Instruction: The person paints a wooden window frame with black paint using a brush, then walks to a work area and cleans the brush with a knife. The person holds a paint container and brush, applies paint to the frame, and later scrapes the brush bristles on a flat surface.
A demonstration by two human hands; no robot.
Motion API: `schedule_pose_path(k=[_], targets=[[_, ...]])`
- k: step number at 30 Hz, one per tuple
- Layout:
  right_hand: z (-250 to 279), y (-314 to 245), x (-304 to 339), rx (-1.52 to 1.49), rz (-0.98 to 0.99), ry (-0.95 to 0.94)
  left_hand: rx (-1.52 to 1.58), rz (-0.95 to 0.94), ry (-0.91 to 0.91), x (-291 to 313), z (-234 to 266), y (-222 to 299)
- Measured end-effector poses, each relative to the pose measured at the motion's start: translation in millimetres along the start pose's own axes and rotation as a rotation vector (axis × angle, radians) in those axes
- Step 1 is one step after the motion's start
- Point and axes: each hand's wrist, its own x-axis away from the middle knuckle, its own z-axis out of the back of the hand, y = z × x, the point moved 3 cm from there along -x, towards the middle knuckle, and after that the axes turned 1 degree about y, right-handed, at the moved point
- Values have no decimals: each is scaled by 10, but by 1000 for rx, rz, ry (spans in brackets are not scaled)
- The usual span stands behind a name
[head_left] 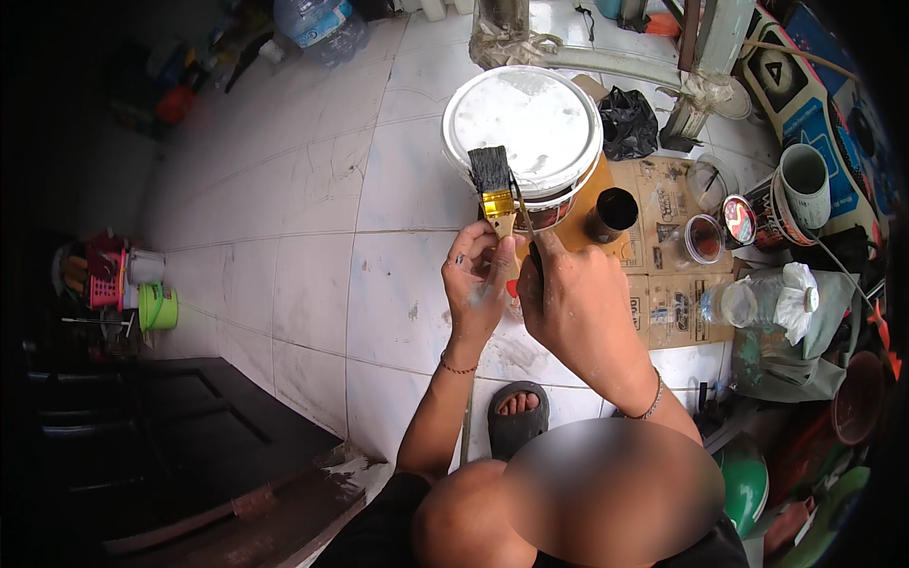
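Note:
A paintbrush (490, 175) with black bristles, a gold-coloured ferrule and a wooden handle points upward in front of a white bucket (521, 123). My left hand (478, 289) is closed round its handle. Against the brush's right side lies a narrow blade-like tool (522, 204) with a dark handle; its exact kind cannot be made out. My right hand (582, 308) grips that handle, its fingers partly hidden behind the back of the hand. The bucket's lid is on and smudged with grey. To the right of the bucket stands a black cup (614, 214).
Flattened cardboard (668, 303) lies on the tiled floor at right, holding a clear plastic tub (704, 239). Nearby are a grey cup (804, 180), a clear plastic bottle (743, 305) and a black plastic bag (628, 123). A green bucket (158, 307) stands far left.

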Motion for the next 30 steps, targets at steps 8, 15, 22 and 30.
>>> schedule_pose_path(k=[8,15,22,30], targets=[[-26,32,210,161,-55,98,243,110,-20,213,134,383],[609,165,326,-456,-170,505,172,146,2,513,155,435],[178,507,395,-1037,-347,200,204,81,-95,609,-197,392],[156,482,263,-1020,-205,174,53,56,-132,709,-302,434]])
